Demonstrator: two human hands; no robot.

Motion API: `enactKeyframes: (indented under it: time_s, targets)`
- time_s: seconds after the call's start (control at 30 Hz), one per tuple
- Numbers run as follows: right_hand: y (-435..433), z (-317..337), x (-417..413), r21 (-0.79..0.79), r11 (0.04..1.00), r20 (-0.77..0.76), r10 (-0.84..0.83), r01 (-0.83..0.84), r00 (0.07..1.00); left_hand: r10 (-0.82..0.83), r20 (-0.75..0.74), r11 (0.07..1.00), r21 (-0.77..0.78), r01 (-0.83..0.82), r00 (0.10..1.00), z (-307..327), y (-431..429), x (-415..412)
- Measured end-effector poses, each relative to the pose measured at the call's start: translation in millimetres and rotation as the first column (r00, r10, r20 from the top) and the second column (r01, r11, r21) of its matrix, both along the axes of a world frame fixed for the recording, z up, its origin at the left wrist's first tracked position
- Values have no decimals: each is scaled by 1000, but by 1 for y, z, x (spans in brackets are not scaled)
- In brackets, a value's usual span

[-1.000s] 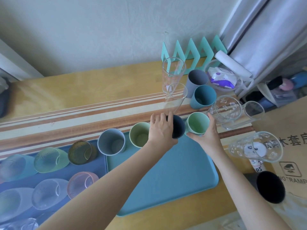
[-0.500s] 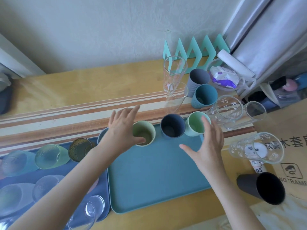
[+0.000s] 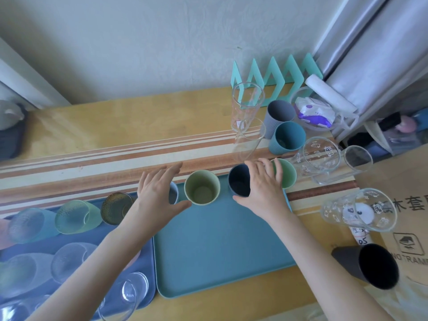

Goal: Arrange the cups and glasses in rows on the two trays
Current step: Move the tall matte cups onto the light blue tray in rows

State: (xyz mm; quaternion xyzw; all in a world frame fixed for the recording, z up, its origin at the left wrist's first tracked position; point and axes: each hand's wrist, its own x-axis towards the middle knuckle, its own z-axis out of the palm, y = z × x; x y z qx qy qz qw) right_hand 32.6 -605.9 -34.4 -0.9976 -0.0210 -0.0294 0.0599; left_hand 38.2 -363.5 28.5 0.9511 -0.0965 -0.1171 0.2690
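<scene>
**Back row of teal tray filling, rest still empty**

My left hand [image 3: 157, 193] is open, fingers spread, over the grey-blue cup [image 3: 173, 195] at the tray's back left corner; can't tell if it's touching. My right hand [image 3: 261, 188] is open too, palm down, resting across the navy cup [image 3: 238, 181] and the mint green cup [image 3: 288, 173], not gripping either. Between my hands stands the pale green cup [image 3: 202, 187]. So approx. one row of four on the teal tray [image 3: 220, 251], front part bare.

The dark blue tray [image 3: 76, 237] on the left looks mostly done w/ textured glasses in rows.

Still loose on the table [image 3: 115, 126]: tall clear glasses [image 3: 247, 105], grey cup [image 3: 279, 115], teal cup [image 3: 287, 139], printed glasses [image 3: 322, 156], black cup [image 3: 372, 265]. I'd say over halfway, several pcs left.
</scene>
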Motion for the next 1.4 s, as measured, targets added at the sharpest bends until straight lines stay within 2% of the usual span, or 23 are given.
enactKeyframes:
  time_s: [0.2, 0.33, 0.4, 0.47, 0.6, 0.7, 0.83, 0.97, 1.07, 1.2, 1.3, 1.4]
  targets:
    - [1, 2, -6, 27, 1000, -72, -13, 15, 997, -40, 26, 998, -46, 41, 999, 8, -15, 12]
    - [-13, 35, -7, 280, 957, 2, -81, 77, 997, -90, 130, 980, -163, 111, 987, 27, -48, 32]
    - [-35, 57, 4, 322, 938, 91, -169, 132, 981, -167, 204, 964, -172, 203, 965, 35, -74, 50]
    - [-65, 73, 27, 296, 933, 53, -228, 203, 972, -245, 242, 947, -145, 285, 939, 35, -104, 75]
    - [-104, 80, 76, 66, 939, -246, -313, 338, 917, -379, 218, 921, -8, 390, 899, 27, -165, 134]
    - [-109, 72, 99, -105, 952, -353, -305, 287, 884, -466, 120, 881, 157, 447, 876, 19, -204, 170]
    - [-106, 55, 114, -216, 947, -447, -311, 236, 839, -504, -6, 801, 372, 470, 864, 4, -239, 199]
    - [-103, 43, 119, -313, 929, -404, -320, 199, 857, -524, -83, 735, 459, 499, 848, -11, -260, 215]
    - [-104, 38, 122, -304, 930, -372, -317, 209, 873, -554, -124, 678, 507, 533, 823, -18, -272, 220]
    - [-107, 31, 122, -275, 933, -306, -315, 234, 898, -624, -96, 582, 606, 543, 775, -29, -284, 224]
    - [-110, 30, 118, -230, 944, -268, -293, 235, 918, -616, -64, 623, 570, 535, 785, -38, -284, 228]
    - [-112, 40, 112, -141, 955, -216, -289, 263, 933, -602, 95, 725, 482, 493, 793, -27, -277, 226]
